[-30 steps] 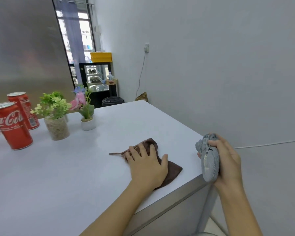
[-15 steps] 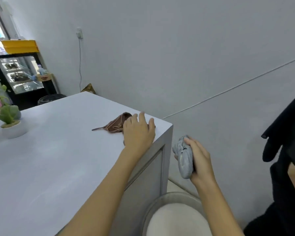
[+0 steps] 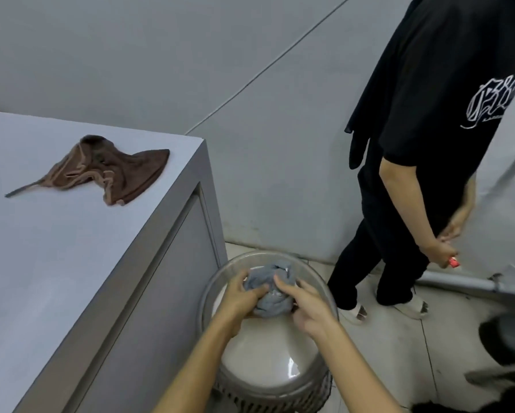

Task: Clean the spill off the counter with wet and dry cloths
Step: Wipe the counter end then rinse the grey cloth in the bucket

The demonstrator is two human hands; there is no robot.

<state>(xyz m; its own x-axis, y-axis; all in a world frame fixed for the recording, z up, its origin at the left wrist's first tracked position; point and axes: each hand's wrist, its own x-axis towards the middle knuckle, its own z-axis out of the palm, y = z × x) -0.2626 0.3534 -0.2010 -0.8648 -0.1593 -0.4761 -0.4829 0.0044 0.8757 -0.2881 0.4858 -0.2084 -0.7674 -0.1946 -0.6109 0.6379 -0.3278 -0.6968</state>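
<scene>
1. Counter (image 3: 56,278) ran off my view at the left and bottom edges; I could make out no spill on its white top.
2. Bystander (image 3: 423,114) in black was cut off above the chest.
3. Clear basin (image 3: 329,289) beside the counter hid partly behind my arms.
4. Brown cloth (image 3: 107,171) lay crumpled near the counter's corner, well apart from both hands.
5. Grey cloth (image 3: 269,296) sat bunched over the basin, gripped between my left hand (image 3: 241,299) and right hand (image 3: 306,308), fingers curled round it.

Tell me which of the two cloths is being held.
The grey cloth, gripped by both hands over the basin; the brown cloth lies untouched on the counter.
</scene>
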